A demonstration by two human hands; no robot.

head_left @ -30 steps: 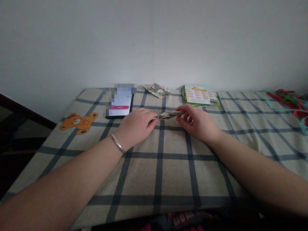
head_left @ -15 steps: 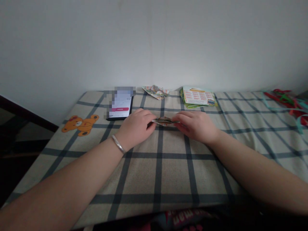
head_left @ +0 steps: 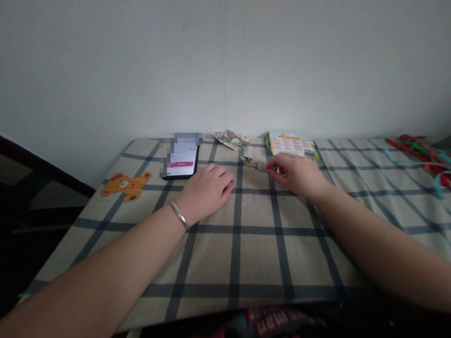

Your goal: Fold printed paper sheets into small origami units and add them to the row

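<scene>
My right hand (head_left: pixel 298 173) pinches one end of a small folded piece of printed paper (head_left: pixel 254 163), whose pointed other end sticks out to the left. The paper's near end is hidden by my fingers. My left hand (head_left: pixel 207 190), with a silver bangle at the wrist, lies low over the checked tablecloth (head_left: pixel 211 263), apart from the paper. Its fingers are loosely bent, the thumb a little away from them, and nothing shows between them. Behind the held paper lies another folded, crumpled printed paper (head_left: pixel 231 139). A stack of printed cards (head_left: pixel 291 143) sits just beyond my right hand.
A phone (head_left: pixel 181 157) with its screen lit lies left of centre near the wall (head_left: pixel 225 65). An orange bear picture (head_left: pixel 127 186) is on the cloth at the left. Red, green and pale blue ribbons (head_left: pixel 423 152) lie in a heap at the far right.
My left hand has let go of the folded paper, which both hands held before. My right hand has carried it slightly up and away, turning its free end toward the back.
</scene>
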